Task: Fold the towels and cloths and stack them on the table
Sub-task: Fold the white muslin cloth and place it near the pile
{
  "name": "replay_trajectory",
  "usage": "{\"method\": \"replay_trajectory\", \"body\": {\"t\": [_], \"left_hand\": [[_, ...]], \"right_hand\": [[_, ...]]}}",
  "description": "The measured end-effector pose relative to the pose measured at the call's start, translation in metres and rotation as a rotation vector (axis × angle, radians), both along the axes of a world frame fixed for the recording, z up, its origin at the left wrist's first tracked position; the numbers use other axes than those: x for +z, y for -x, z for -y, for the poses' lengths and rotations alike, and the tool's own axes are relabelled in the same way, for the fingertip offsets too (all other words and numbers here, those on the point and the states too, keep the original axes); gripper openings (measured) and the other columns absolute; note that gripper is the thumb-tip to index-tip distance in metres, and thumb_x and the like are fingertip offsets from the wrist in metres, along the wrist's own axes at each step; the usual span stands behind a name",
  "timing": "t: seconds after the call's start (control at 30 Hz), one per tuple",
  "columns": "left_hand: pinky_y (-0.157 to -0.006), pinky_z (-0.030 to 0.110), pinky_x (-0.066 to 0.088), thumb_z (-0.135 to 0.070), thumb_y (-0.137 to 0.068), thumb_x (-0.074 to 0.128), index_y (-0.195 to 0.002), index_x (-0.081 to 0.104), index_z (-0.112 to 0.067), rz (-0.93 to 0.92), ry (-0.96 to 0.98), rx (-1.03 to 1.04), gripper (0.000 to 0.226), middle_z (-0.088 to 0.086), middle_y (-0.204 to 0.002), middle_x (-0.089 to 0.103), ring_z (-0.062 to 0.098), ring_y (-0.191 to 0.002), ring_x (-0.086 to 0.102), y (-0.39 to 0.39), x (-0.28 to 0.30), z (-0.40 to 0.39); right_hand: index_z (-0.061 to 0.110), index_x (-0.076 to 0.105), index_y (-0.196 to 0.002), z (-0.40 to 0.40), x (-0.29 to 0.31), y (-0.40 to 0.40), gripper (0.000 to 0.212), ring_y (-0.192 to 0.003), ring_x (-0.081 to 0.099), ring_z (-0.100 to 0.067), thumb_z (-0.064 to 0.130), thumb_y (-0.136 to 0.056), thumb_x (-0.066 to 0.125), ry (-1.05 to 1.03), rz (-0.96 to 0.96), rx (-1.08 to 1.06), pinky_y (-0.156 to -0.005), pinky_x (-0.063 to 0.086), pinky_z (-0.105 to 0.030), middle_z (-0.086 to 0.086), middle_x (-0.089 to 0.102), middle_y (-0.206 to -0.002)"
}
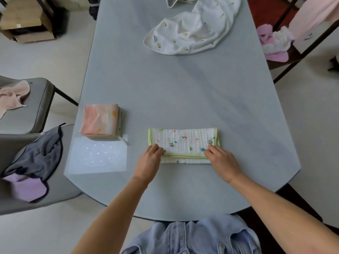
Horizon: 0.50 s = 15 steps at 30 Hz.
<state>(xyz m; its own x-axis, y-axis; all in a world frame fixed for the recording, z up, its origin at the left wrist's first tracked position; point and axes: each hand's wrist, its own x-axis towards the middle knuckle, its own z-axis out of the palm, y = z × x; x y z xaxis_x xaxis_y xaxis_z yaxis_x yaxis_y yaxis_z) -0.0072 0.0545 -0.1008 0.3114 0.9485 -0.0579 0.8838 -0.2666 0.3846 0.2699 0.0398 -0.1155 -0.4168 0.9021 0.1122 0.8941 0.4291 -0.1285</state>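
Observation:
A white cloth with coloured specks and a green hem point(183, 142) lies folded into a long strip on the grey table point(183, 88), near its front edge. My left hand point(149, 159) pinches the strip's near left corner. At the near right corner, my right hand point(221, 160) grips the same cloth. A stack of folded pink and peach cloths point(100, 121) sits to the left. Farther back lies a crumpled white cloth with small prints point(192, 28), and another crumpled cloth point(176, 0) shows at the top edge.
A clear plastic sheet point(97, 156) lies at the table's left front corner. Chairs on the left hold a grey and purple cloth point(34, 162) and a pink cloth point(12, 96). A dark rack at the right holds pink and white cloths point(273, 43).

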Motion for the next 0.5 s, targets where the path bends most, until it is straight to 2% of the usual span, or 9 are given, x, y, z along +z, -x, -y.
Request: {"method": "replay_trajectory", "body": {"t": [0.1,0.27,0.4,0.5], "left_hand": [[-0.043,0.040,0.050,0.007,-0.075,0.067,-0.086,0.061,-0.006,-0.005,0.004,0.018,0.019,0.008,-0.086,0.057,0.032,-0.078,0.057,0.000,-0.001,0.005],[-0.039,0.036,0.049,0.000,-0.073,0.073,-0.083,0.060,-0.008,-0.001,-0.022,0.002,0.018,0.006,-0.085,0.057,0.028,-0.077,0.058,-0.003,0.000,0.012],[-0.036,0.031,0.045,-0.004,-0.068,0.079,-0.080,0.061,-0.010,-0.043,-0.053,-0.039,0.023,0.002,-0.082,0.058,0.024,-0.075,0.059,-0.006,0.000,0.018],[-0.041,0.028,0.042,-0.006,-0.058,0.085,-0.072,0.064,-0.015,-0.144,-0.092,-0.084,0.027,-0.002,-0.073,0.058,0.021,-0.068,0.059,-0.005,-0.003,0.021]], "right_hand": [[0.021,0.041,-0.089,0.006,0.003,0.003,0.020,-0.074,0.060,-0.023,0.007,-0.075,0.040,-0.027,0.021,-0.006,-0.042,0.043,-0.031,-0.003,0.056,-0.081],[0.017,0.049,-0.087,0.013,-0.001,-0.003,0.019,-0.071,0.054,-0.025,0.003,-0.076,0.042,-0.130,0.068,0.053,-0.067,0.037,-0.035,-0.003,0.054,-0.076],[0.016,0.056,-0.083,0.018,-0.006,-0.007,0.019,-0.071,0.055,-0.025,0.004,-0.075,0.044,-0.138,0.089,0.080,-0.072,0.035,-0.035,-0.004,0.054,-0.076],[0.016,0.060,-0.078,0.017,-0.004,-0.006,0.021,-0.075,0.051,-0.023,0.006,-0.075,0.043,-0.114,0.084,0.124,-0.071,0.033,-0.032,-0.004,0.055,-0.075]]}}
